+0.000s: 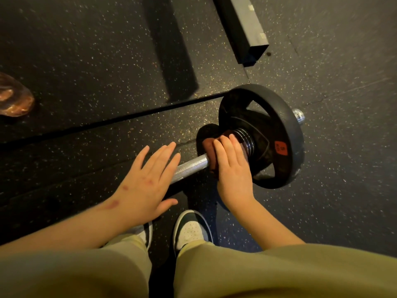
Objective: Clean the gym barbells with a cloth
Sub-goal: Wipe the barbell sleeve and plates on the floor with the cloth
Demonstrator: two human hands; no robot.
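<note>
A barbell lies on the speckled black floor, its knurled steel bar [191,166] running toward a black weight plate [285,117] with a red label. My right hand [233,168] grips a dark red cloth [209,147] wrapped over the bar, right beside the spring collar [247,138] at the plate. My left hand [148,186] hovers flat over the bar with fingers spread and straight; it holds nothing. The bar's left part is hidden under that hand. The bar's chrome end [298,117] sticks out past the plate.
A grey steel beam [247,29] of some gym frame lies on the floor at the top right. A brown rounded object [15,97] sits at the left edge. My two white-and-green shoes [191,229] stand just below the bar, with my olive trouser legs [279,272] below.
</note>
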